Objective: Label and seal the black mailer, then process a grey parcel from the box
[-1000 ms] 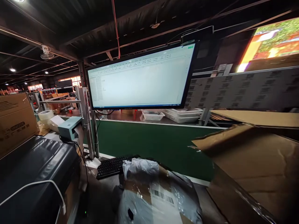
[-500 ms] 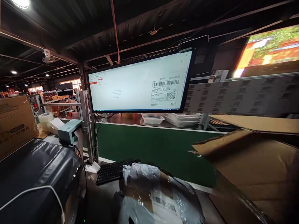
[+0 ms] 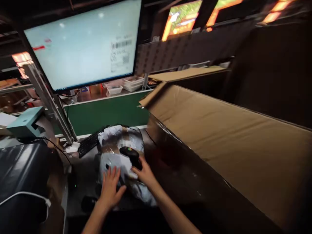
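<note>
A taped grey-white plastic parcel [image 3: 109,161] lies on the dark table in front of me, with a barcode label on its upper side. My left hand [image 3: 110,185] rests on the near part of the parcel, fingers spread. Closed round a black barcode scanner [image 3: 130,154], my right hand [image 3: 143,172] is over the parcel's right side. A small coloured light shows on top of the scanner, and its head partly covers the label. Motion smears both hands a little.
A large open cardboard box [image 3: 207,139] fills the right side. Behind the parcel are a black keyboard [image 3: 89,143] and a monitor [image 3: 85,48]. At left stand a teal label printer [image 3: 25,122] and a dark plastic-covered stack [image 3: 21,182] with a white cable [image 3: 29,194].
My view has swung right and down. Both hands have come into sight, the left on the parcel and the right holding the scanner over it.
</note>
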`<state>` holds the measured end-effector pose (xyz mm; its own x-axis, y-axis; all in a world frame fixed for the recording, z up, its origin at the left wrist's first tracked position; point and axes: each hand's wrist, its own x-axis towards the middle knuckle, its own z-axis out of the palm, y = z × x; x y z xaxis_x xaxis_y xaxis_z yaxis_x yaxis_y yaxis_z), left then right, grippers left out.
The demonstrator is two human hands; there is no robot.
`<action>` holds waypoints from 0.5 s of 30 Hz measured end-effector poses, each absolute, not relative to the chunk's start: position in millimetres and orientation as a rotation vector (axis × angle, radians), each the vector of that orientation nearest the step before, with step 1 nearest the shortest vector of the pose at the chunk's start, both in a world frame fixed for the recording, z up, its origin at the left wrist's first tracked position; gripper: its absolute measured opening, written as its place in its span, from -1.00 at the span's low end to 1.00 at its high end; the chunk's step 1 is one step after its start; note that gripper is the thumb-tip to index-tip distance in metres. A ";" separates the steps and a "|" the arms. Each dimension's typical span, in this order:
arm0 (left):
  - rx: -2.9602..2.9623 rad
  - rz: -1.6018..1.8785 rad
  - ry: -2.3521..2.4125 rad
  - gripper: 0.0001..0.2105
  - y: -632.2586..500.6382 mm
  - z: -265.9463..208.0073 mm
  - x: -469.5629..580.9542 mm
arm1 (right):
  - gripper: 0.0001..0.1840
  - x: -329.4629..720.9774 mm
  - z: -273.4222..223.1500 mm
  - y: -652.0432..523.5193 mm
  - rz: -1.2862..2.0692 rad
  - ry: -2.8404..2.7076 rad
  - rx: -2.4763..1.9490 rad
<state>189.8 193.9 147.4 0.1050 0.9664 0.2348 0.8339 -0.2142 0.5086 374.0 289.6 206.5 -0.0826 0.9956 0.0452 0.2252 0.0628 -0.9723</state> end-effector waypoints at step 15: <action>2.773 0.573 1.983 -0.05 218.4 69.9 208.2 | -0.76 405.8 305.1 277.8 1.412 -1.253 -1.550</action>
<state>208.2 218.4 69.9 0.3047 0.8462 0.4372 0.9490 -0.3089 -0.0637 405.8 277.8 305.1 -0.0545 0.9466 -0.3176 0.2031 -0.3010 -0.9318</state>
